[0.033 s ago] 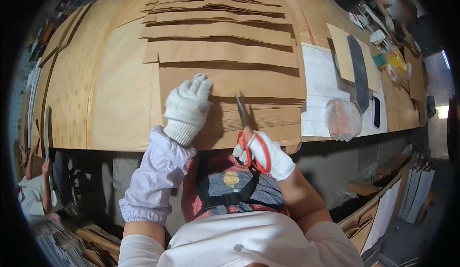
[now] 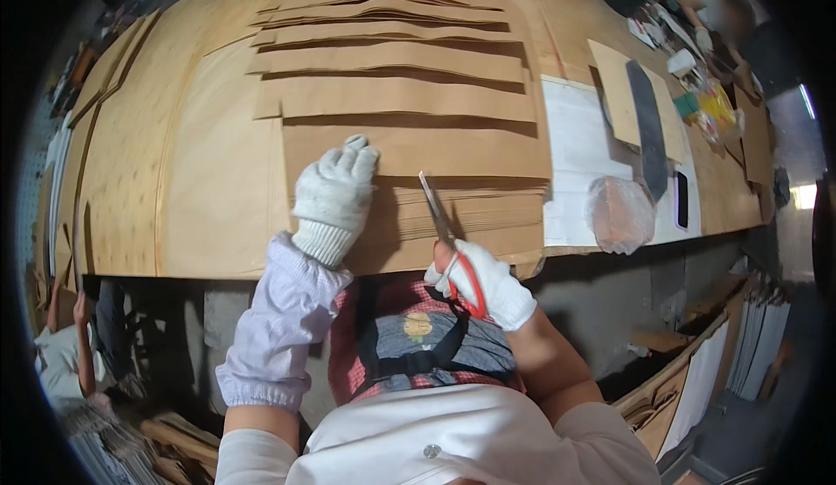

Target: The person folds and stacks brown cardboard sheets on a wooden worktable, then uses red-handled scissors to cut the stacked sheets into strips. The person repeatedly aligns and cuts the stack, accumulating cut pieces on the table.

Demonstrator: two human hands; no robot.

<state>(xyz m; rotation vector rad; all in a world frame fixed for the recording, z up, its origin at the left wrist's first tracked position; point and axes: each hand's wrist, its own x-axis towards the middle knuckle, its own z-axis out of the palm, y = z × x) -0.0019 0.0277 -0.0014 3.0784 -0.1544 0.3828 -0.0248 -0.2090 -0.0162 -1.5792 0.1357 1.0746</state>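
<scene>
My left hand, in a white knit glove with a pale checked sleeve above it, lies on the left part of a brown kraft paper sheet, fingers stretched forward. In my right hand, gloved with some fingertips bare, are red-handled scissors, held at the table's front edge. Their blades point forward and a little left, over the layered paper edges of the near stack. From this angle I cannot tell whether the tip touches the paper. Behind the sheet, several brown paper bundles overlap in stepped rows.
On the right, a white sheet bears a clear plastic bag, a phone and a dark strip. Plywood covers the left. Another person's arm shows at far left; someone else stands at far right.
The scissors have turned slightly in my right hand, so their red loops look narrower. The whole view has shifted a little; my left hand keeps its place on the paper.
</scene>
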